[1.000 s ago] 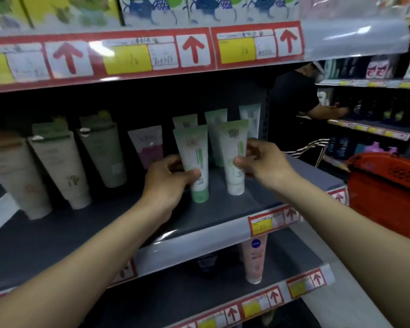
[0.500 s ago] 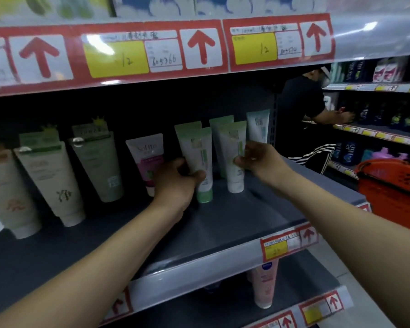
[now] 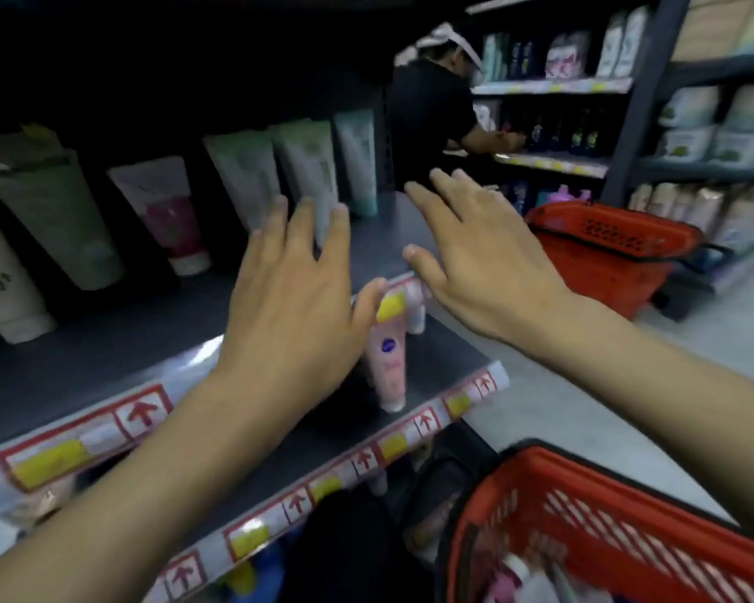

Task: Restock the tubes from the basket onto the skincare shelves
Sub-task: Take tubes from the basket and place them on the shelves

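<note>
Two white-and-green tubes [image 3: 244, 176] [image 3: 312, 167] stand upright at the back of the dark skincare shelf [image 3: 118, 341], with another pale tube [image 3: 358, 158] to their right. My left hand [image 3: 292, 298] hovers over the shelf's front, fingers spread, holding nothing. My right hand [image 3: 479, 258] hangs beside it, also spread and empty, over the shelf's right end. At the bottom right is a red basket [image 3: 593, 507] with tubes [image 3: 519, 576] lying in it. A pink tube [image 3: 386, 363] stands on the shelf below.
Larger white tubes [image 3: 57, 219] and a pink-labelled one [image 3: 166, 211] line the shelf's left. A person in black [image 3: 427, 119] works at a far shelf. A second red basket [image 3: 610, 250] sits on the floor beyond my right hand.
Both hands have let go of the two white-and-green tubes and drawn back from the shelf with fingers spread. My view has dropped and swung right, bringing the near basket into sight.
</note>
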The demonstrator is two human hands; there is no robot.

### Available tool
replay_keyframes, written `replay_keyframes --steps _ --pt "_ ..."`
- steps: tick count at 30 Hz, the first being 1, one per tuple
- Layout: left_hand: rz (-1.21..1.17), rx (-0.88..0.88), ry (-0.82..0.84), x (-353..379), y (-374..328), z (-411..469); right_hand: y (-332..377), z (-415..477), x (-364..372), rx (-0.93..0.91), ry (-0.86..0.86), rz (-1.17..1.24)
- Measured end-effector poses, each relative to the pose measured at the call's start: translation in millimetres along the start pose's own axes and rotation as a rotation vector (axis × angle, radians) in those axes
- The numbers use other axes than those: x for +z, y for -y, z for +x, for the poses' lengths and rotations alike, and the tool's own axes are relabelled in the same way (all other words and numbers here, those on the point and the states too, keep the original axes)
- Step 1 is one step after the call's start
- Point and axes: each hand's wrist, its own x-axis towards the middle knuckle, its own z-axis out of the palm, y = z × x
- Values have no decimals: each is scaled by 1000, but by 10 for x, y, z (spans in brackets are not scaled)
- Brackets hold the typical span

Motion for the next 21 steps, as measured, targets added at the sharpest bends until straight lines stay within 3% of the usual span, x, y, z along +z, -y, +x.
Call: replay_keyframes --steps 7,14,18,21 --pt "-167 356 239 760 -1201 -639 -636 -1786 11 264 64 -109" --pt "-239 711 615 1859 -2202 -1317 -1300 -3590 450 731 373 -103" --pt "-142 754 1003 2529 -2444 -1631 -1427 -4172 844 872 589 -20" --pt "-46 617 1273 2976 -2501 -1879 -1484 -4350 1225 915 744 113"
